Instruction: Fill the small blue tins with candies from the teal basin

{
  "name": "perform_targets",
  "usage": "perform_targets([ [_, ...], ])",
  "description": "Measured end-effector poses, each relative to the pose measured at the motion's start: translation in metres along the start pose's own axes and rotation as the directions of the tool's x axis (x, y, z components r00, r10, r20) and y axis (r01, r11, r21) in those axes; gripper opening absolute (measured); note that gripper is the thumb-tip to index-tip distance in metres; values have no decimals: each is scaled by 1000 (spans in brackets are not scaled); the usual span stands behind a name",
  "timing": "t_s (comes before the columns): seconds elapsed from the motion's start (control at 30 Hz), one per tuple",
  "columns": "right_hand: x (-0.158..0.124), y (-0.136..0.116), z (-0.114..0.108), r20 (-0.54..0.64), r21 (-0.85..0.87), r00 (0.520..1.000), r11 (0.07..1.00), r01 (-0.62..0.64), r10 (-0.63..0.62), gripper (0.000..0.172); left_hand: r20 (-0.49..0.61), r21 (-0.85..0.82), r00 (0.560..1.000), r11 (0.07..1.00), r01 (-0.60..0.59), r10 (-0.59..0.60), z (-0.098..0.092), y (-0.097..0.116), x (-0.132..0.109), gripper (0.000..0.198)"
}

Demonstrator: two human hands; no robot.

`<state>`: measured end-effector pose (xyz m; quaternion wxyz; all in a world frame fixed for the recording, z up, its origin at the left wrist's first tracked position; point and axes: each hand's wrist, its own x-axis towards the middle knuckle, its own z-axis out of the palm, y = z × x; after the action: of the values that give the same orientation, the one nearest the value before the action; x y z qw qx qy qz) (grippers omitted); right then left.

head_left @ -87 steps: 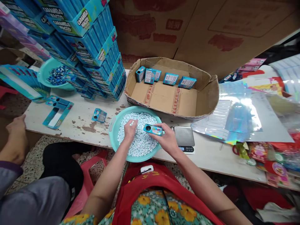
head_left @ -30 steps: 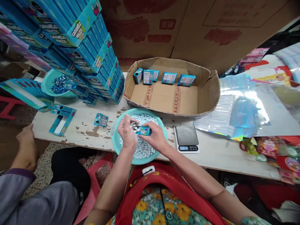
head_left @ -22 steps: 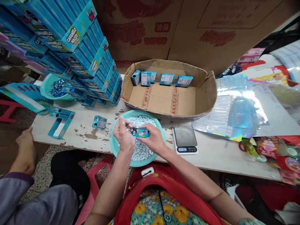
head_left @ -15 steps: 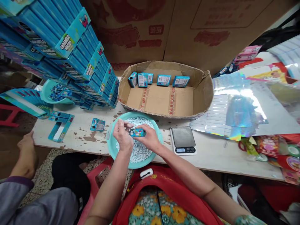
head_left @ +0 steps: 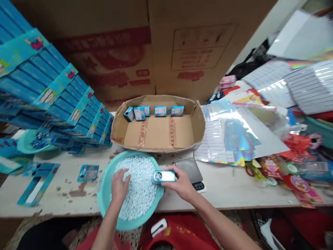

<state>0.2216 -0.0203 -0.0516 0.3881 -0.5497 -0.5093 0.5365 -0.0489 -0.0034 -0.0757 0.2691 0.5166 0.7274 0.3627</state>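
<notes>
A turquoise basin [head_left: 102, 194] full of small pale candies [head_left: 139, 198] stands at the table's front edge. My left hand [head_left: 120, 185] rests low over the candies, fingers apart, touching or just above them. Between the fingers and thumb of my right hand [head_left: 181, 183] is a small blue candy box [head_left: 164, 176], held over the basin's right rim, with a round dark opening at its left end. Behind that hand lies a digital scale [head_left: 191, 169], partly covered by it. Another small blue candy box [head_left: 87, 173] lies flat on the table left of the basin.
A cut-down carton [head_left: 157, 135] behind the basin holds several blue boxes. Stacked display boxes [head_left: 62, 97] tower at the left, near an empty-looking blue tray [head_left: 39, 185]. Shiny film sheets [head_left: 229, 139] and colourful packets [head_left: 272, 166] spread over the right side.
My right hand has carried the candy box rightward, from beside my left hand to the basin's rim. My left hand has dropped towards the candies and opened. The view has shifted right.
</notes>
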Motion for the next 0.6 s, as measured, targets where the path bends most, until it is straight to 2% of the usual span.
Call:
perform_targets([
  [0.03, -6, 10, -16, -56, -22, 998, 1000, -4, 3, 34, 0, 110, 998, 991, -70, 70, 2, -2, 2, 27],
  [0.1, -13, 32, -44, -173, -38, 985, 999, -33, 26, 34, -53, 192, 977, 963, -191, 205, 11, 10, 13, 26],
  [0.17, -16, 53, -64, -283, -44, 958, 997, -62, 47, 33, -69, 154, 943, 937, -314, 327, 34, 42, 37, 25],
  [0.2, -15, 63, -71, -332, -53, 942, 996, -67, 46, 32, -43, 121, 919, 915, -385, 392, 53, 62, 54, 26],
  [0.3, -11, 85, -79, -404, -94, 915, 995, -45, 4, 27, 159, 112, 823, 818, -564, 545, 135, 121, 121, 33],
  [0.37, -12, 93, -81, -408, -130, 912, 991, -21, -34, 34, 339, 144, 748, 754, -641, 571, 199, 152, 165, 43],
  [0.4, -15, 96, -82, -417, -160, 908, 987, -15, -54, 43, 418, 162, 728, 744, -648, 543, 230, 164, 184, 48],
  [0.5, -35, 104, -90, -489, -275, 866, 961, -37, -107, 68, 510, 212, 749, 783, -585, 422, 305, 186, 220, 57],
  [0.53, -44, 107, -95, -518, -308, 847, 950, -57, -117, 67, 516, 215, 761, 800, -560, 393, 322, 189, 225, 58],
  [0.6, -65, 112, -104, -562, -362, 815, 928, -93, -137, 54, 522, 208, 778, 833, -513, 349, 344, 192, 228, 57],
])
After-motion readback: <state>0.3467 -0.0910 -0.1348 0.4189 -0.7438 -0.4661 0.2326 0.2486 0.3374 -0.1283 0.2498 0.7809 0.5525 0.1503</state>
